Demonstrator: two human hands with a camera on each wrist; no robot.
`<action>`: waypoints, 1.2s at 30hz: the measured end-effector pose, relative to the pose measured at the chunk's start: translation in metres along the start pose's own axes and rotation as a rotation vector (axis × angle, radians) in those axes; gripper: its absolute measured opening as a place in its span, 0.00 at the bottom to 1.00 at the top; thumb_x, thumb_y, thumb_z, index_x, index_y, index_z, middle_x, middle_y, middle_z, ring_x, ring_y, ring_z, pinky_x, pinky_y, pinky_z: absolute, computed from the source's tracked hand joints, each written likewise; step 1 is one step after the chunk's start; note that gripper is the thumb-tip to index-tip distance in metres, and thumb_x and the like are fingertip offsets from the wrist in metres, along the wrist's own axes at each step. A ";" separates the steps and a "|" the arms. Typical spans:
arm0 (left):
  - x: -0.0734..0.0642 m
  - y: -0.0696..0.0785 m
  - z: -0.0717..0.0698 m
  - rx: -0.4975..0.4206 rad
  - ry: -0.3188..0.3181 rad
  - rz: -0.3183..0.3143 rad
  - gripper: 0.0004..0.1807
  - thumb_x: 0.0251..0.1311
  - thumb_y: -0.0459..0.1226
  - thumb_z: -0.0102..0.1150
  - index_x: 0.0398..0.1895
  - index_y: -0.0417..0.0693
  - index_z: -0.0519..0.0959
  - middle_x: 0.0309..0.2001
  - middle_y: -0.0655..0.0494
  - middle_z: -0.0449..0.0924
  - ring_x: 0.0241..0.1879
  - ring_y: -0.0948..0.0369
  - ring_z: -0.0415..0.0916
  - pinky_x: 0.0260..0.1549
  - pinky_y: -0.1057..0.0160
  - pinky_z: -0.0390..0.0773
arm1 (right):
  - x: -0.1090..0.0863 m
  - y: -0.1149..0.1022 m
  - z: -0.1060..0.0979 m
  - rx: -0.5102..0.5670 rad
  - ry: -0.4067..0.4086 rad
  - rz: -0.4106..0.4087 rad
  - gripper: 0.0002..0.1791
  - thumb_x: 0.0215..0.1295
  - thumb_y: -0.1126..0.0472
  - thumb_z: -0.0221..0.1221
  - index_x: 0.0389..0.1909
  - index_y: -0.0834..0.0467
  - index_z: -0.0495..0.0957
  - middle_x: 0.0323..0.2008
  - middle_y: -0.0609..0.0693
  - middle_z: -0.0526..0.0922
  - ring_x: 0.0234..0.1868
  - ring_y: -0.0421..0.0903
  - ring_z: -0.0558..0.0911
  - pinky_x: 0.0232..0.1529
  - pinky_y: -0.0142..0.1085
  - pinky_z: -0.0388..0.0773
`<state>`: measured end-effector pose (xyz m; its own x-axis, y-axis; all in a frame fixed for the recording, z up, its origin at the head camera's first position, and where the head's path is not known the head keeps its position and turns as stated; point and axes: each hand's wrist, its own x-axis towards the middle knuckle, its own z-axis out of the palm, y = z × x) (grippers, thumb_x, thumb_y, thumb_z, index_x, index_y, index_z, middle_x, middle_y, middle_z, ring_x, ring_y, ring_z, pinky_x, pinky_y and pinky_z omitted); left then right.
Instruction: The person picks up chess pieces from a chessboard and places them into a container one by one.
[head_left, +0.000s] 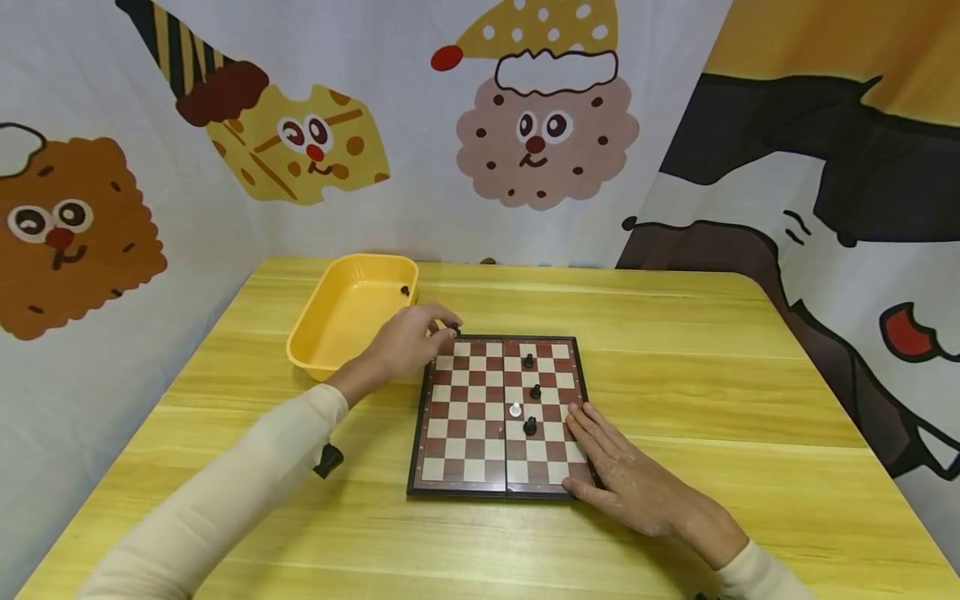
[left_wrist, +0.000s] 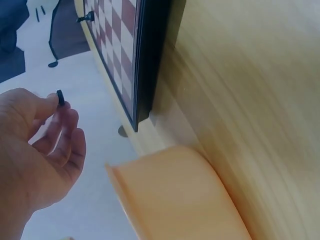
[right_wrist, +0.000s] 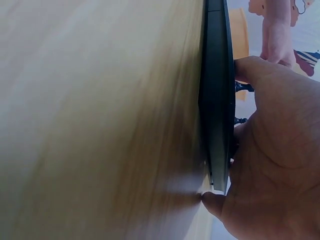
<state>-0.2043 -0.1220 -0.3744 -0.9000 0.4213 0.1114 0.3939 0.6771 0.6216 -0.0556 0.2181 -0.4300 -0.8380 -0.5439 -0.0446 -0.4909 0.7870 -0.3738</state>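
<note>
Between thumb and fingertips, my left hand (head_left: 408, 337) pinches a small black chess piece (left_wrist: 60, 97), over the far left corner of the chessboard (head_left: 465, 487) in the head view. My right hand (head_left: 637, 483) rests on the board's near right edge with its fingers stretched out. On the right half of the board stand black chess pieces (head_left: 536, 391) and one white chess piece (head_left: 515, 409). The right wrist view has the dark side (right_wrist: 215, 100) of the board next to my right hand.
Left of the board is a yellow tray (head_left: 307, 342), with a small black piece (head_left: 405, 291) inside near its far right wall. My left forearm passes close to the tray's near edge. Behind the wooden table (head_left: 675, 325) hangs a printed cloth (head_left: 420, 225).
</note>
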 end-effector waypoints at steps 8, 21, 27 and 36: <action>-0.004 -0.011 -0.017 0.011 0.068 -0.006 0.11 0.73 0.36 0.59 0.53 0.46 0.85 0.48 0.53 0.83 0.38 0.56 0.78 0.28 0.58 0.76 | 0.001 0.000 0.000 0.004 -0.022 0.017 0.45 0.78 0.36 0.47 0.80 0.64 0.48 0.81 0.56 0.43 0.79 0.57 0.42 0.73 0.55 0.50; -0.011 -0.031 -0.043 0.049 0.129 -0.053 0.11 0.73 0.35 0.59 0.54 0.43 0.84 0.48 0.48 0.82 0.31 0.54 0.76 0.21 0.59 0.72 | 0.000 0.000 0.000 0.008 -0.031 0.021 0.45 0.78 0.36 0.47 0.80 0.63 0.48 0.81 0.55 0.43 0.80 0.56 0.41 0.74 0.55 0.50; -0.015 -0.040 -0.055 0.090 0.184 -0.105 0.13 0.75 0.37 0.57 0.56 0.42 0.83 0.52 0.47 0.81 0.43 0.51 0.77 0.24 0.56 0.72 | 0.000 -0.001 -0.002 0.004 -0.022 0.018 0.45 0.78 0.37 0.47 0.80 0.64 0.48 0.81 0.56 0.43 0.79 0.57 0.42 0.73 0.55 0.50; -0.014 -0.045 -0.058 0.119 0.231 -0.139 0.15 0.75 0.38 0.56 0.57 0.40 0.82 0.53 0.45 0.82 0.46 0.48 0.78 0.28 0.54 0.76 | 0.000 -0.002 -0.001 -0.007 -0.009 0.013 0.45 0.78 0.37 0.47 0.80 0.64 0.49 0.81 0.56 0.44 0.79 0.58 0.43 0.73 0.54 0.51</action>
<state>-0.2206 -0.1932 -0.3594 -0.9602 0.1799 0.2137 0.2704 0.7904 0.5497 -0.0546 0.2173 -0.4289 -0.8421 -0.5362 -0.0580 -0.4817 0.7960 -0.3665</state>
